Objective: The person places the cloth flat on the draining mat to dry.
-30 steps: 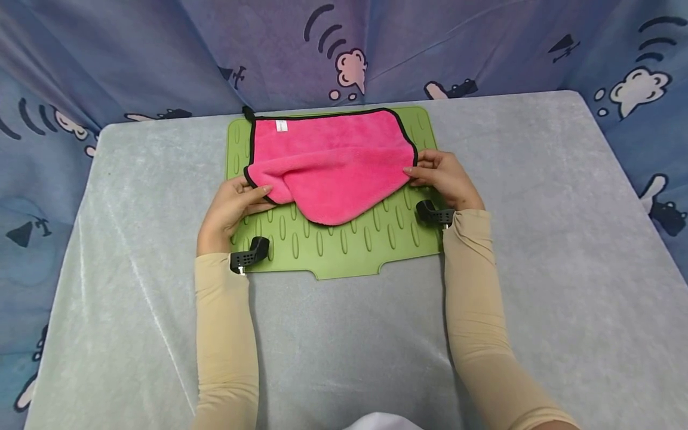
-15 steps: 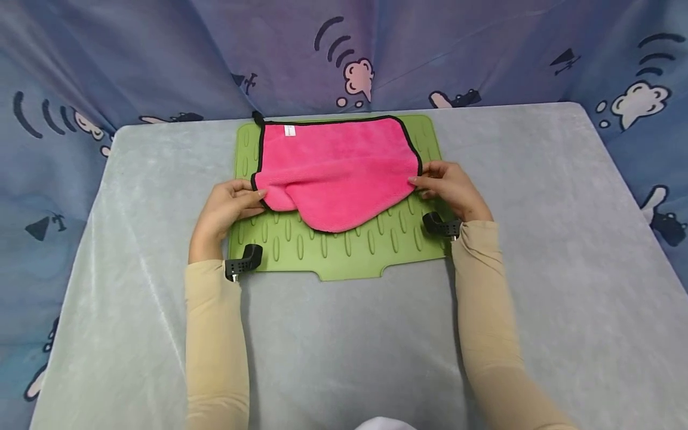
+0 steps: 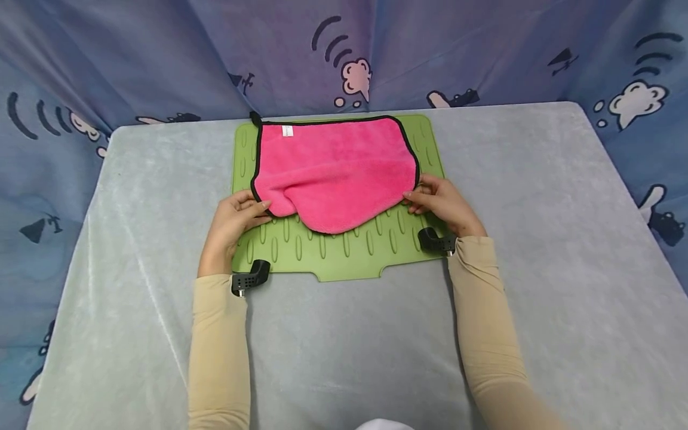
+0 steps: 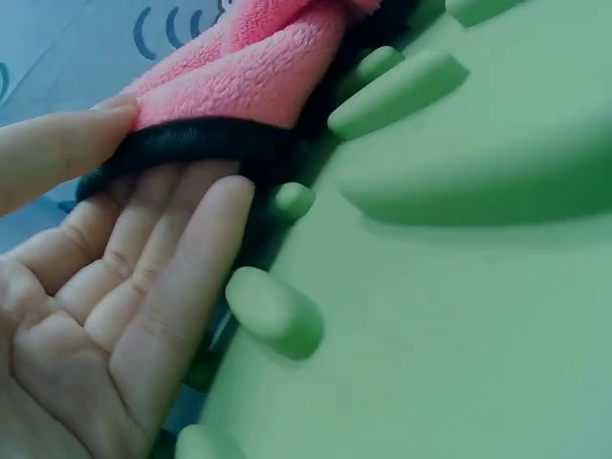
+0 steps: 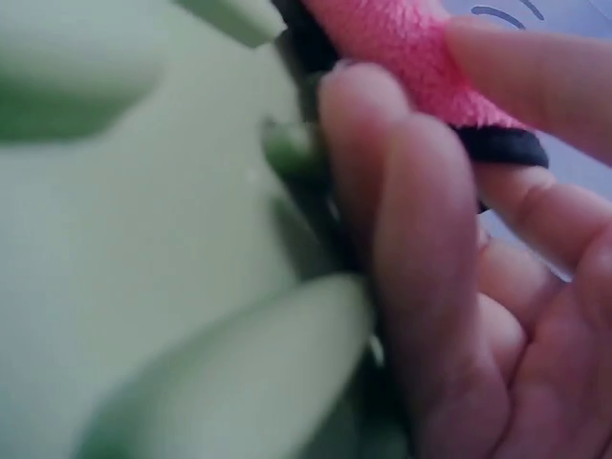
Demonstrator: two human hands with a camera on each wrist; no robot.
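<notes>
A pink plush towel (image 3: 333, 167) with black trim lies over a green ridged mat (image 3: 349, 266), its near edge rumpled and bulging in the middle. My left hand (image 3: 228, 227) pinches the towel's near-left corner; in the left wrist view the thumb rests above the trim and the fingers lie beneath the pink cloth (image 4: 258, 86). On the opposite side my right hand (image 3: 446, 206) grips the towel's right edge toward its near corner. The right wrist view has the thumb on top of the pink pile (image 5: 406, 48), fingers under it and close to the mat.
Pale grey cloth covers the table (image 3: 344, 346). Behind its far edge hangs a blue patterned curtain (image 3: 301, 60). Black camera mounts sit at the left wrist (image 3: 252, 278) and right wrist (image 3: 436, 242). A white label (image 3: 287, 131) shows near the towel's far-left corner.
Both hands have drawn slightly toward the person with the towel's near corners, and the left side fold has straightened somewhat. The head view has also shifted a little.
</notes>
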